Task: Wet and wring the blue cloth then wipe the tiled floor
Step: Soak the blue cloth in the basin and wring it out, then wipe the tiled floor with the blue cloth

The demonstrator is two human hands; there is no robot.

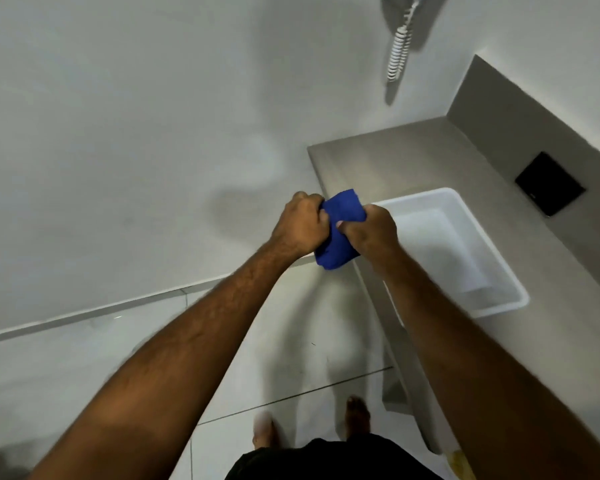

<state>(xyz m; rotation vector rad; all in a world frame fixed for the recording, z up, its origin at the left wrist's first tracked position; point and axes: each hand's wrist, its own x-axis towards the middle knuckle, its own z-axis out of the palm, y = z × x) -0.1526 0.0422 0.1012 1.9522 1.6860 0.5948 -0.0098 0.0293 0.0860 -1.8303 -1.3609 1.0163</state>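
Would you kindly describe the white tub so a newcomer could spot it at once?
Start at the grey counter on the right, against the wall. The white tub sits on it, just right of both hands gripping the blue cloth. It is the only white, rectangular, open container there.

A bathroom or washroom, by every sign. Pale tiled floor (291,358) across the lower frame, plain white wall (118,133) filling the upper left. Grey counter (395,161) at right with a white rectangular basin (499,299) on it. Coiled white hose (399,46) hanging top centre; black square plate (549,183) far right.
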